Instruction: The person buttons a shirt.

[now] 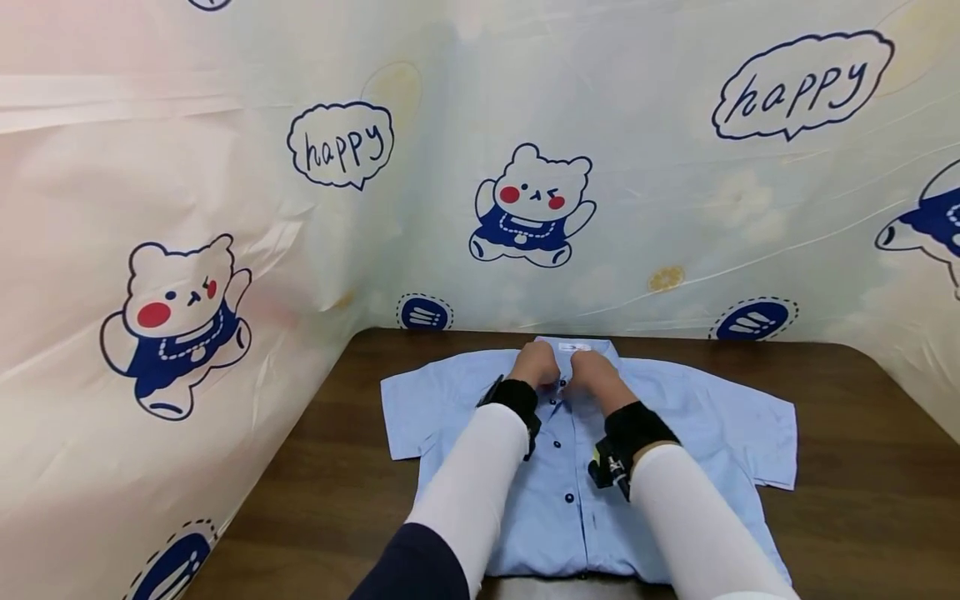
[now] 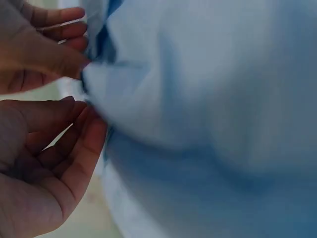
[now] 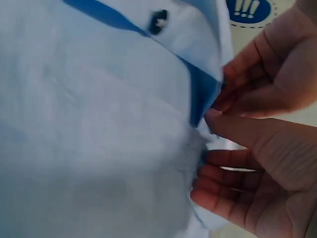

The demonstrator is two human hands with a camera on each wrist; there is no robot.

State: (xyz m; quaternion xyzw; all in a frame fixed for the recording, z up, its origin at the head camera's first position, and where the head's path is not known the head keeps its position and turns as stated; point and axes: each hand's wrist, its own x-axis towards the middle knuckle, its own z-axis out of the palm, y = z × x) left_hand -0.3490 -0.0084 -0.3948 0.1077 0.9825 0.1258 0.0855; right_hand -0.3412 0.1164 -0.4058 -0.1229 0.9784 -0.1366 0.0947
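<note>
A light blue short-sleeved shirt (image 1: 697, 400) lies front up, its collar (image 1: 610, 346) at the far side. Dark buttons run down the front, one dark button (image 1: 569, 497) low on the placket. Just below the collar, my left hand (image 1: 536, 364) pinches the shirt's front edge. Close beside it, my right hand (image 1: 597, 377) pinches the fabric at the same opening. In the right wrist view the fingertips of both hands nearly meet at the lifted edge, and another dark button (image 3: 158, 22) shows nearby. Folds and fingers hide the button and buttonhole between the hands.
Beneath the shirt is a dark brown wooden table (image 1: 315, 500) with rounded far corners. A pale printed curtain (image 1: 637, 208) with bears and lettering hangs behind it and along the left side. Black straps with small cameras circle both wrists.
</note>
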